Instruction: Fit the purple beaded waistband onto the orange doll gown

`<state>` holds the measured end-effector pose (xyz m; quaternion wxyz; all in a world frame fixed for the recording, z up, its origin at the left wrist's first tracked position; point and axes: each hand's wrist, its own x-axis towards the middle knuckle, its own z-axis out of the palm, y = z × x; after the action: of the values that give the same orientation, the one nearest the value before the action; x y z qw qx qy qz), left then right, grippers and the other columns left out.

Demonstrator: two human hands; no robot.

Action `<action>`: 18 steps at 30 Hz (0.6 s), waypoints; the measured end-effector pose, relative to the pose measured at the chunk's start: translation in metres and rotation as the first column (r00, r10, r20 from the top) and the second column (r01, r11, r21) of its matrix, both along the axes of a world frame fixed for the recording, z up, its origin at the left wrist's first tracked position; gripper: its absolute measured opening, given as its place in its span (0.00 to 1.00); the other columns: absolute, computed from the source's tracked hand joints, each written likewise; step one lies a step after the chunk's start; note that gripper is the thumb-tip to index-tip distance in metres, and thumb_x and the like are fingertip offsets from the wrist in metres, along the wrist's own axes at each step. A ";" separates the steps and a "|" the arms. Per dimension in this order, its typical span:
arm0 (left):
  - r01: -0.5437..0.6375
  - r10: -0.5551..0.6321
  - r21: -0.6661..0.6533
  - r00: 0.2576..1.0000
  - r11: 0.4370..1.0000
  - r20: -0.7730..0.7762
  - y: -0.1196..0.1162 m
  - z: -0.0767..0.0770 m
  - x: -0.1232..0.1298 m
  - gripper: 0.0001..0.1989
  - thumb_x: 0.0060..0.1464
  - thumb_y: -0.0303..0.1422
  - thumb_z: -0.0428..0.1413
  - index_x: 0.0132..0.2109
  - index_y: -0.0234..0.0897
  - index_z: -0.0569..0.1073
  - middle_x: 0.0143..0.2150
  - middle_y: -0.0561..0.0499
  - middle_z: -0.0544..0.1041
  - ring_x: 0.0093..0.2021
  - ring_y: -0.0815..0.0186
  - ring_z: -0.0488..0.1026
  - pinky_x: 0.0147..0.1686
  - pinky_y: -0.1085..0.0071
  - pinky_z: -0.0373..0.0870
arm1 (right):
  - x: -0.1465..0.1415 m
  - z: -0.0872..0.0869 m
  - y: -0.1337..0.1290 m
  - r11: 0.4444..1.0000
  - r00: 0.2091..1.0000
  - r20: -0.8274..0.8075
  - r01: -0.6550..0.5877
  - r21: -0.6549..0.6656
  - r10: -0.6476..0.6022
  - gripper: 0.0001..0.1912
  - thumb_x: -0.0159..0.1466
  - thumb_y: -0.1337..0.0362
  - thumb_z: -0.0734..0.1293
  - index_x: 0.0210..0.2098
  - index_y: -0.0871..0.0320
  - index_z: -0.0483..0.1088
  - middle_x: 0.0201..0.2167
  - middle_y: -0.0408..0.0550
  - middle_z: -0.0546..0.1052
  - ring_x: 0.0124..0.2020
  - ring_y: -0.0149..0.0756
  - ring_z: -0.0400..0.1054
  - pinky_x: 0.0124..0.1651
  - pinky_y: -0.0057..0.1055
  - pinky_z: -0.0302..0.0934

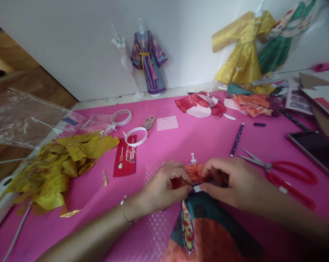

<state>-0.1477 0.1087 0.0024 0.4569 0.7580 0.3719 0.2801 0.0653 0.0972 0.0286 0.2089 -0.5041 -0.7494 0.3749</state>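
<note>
Doll dress [216, 236] in orange and dark green lies at the near middle of the bench [205, 140], its orange bodice below the white neck knob [192, 159] of a doll form. The left hand [171, 185] has thumb and fingertips pinched together on the dark band at the waist. The right hand [227, 178] is pinched there too, its thumb at the right end of a small white strip [197, 188] lying across that band. Gripping from opposite sides probably holds the band taut and stops the strip from slipping; the form inside likely gives the fingers something firm to press against. A trimmed, patterned panel [187, 227] hangs down the skirt, out of the fingers' way.

Scissors [292, 178] lie on the right with their handles toward the right forearm, presumably for an easy reach. Farther off is a dotted pen [237, 140], with a small dark piece [260, 124] beside it that may be its cap. Yellow scraps [71, 156] are heaped on the left, perhaps pushed aside to free the middle.

As for writing, the red card [125, 156] left of the hands, beneath a white tape roll [136, 137], bears tiny marks and studs, too blurred to read. The phone [316, 149] at right has a dark screen, and no brand can be made out.
</note>
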 end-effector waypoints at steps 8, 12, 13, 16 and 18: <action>-0.008 0.009 0.049 1.000 0.999 -0.009 -0.001 0.001 0.000 0.06 0.51 0.23 0.58 0.28 0.37 0.73 0.29 0.55 0.73 0.32 0.68 0.69 0.36 0.70 0.62 | 0.000 -0.002 -0.008 0.990 0.990 0.037 -0.138 0.043 0.136 0.08 0.57 0.71 0.65 0.26 0.57 0.75 0.18 0.38 0.71 0.18 0.25 0.59 0.21 0.25 0.48; 0.009 -0.008 0.071 1.000 0.997 -0.014 -0.002 0.000 0.000 0.06 0.51 0.23 0.59 0.29 0.37 0.73 0.28 0.56 0.73 0.32 0.68 0.69 0.36 0.69 0.62 | -0.004 -0.007 -0.007 0.984 0.987 0.076 -0.150 0.099 0.143 0.09 0.57 0.72 0.65 0.28 0.57 0.77 0.18 0.39 0.72 0.18 0.25 0.59 0.22 0.26 0.47; 0.011 -0.010 0.074 1.000 0.997 -0.015 -0.002 0.000 0.000 0.06 0.51 0.23 0.59 0.29 0.37 0.73 0.28 0.56 0.73 0.32 0.68 0.69 0.37 0.69 0.62 | -0.004 -0.007 -0.007 0.983 0.986 0.077 -0.153 0.104 0.146 0.10 0.58 0.72 0.64 0.28 0.57 0.77 0.18 0.39 0.73 0.18 0.25 0.59 0.22 0.26 0.47; 0.015 -0.013 0.080 0.999 0.997 -0.030 -0.002 -0.001 0.000 0.05 0.52 0.25 0.60 0.30 0.38 0.74 0.29 0.55 0.74 0.33 0.68 0.69 0.38 0.68 0.62 | -0.004 -0.007 -0.006 0.981 0.985 0.079 -0.160 0.114 0.151 0.11 0.59 0.71 0.63 0.27 0.58 0.77 0.19 0.41 0.74 0.18 0.26 0.60 0.23 0.27 0.47; 0.017 -0.014 0.085 0.999 0.996 -0.037 -0.002 -0.002 0.000 0.05 0.53 0.26 0.60 0.30 0.38 0.75 0.30 0.55 0.74 0.34 0.67 0.70 0.38 0.68 0.63 | -0.004 -0.007 -0.006 0.979 0.983 0.079 -0.172 0.110 0.164 0.11 0.60 0.72 0.63 0.26 0.58 0.76 0.19 0.41 0.74 0.19 0.26 0.61 0.23 0.27 0.46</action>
<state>-0.1481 0.1070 0.0003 0.4194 0.7847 0.3617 0.2785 0.0614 0.0913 0.0216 0.1794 -0.4387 -0.8168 0.3290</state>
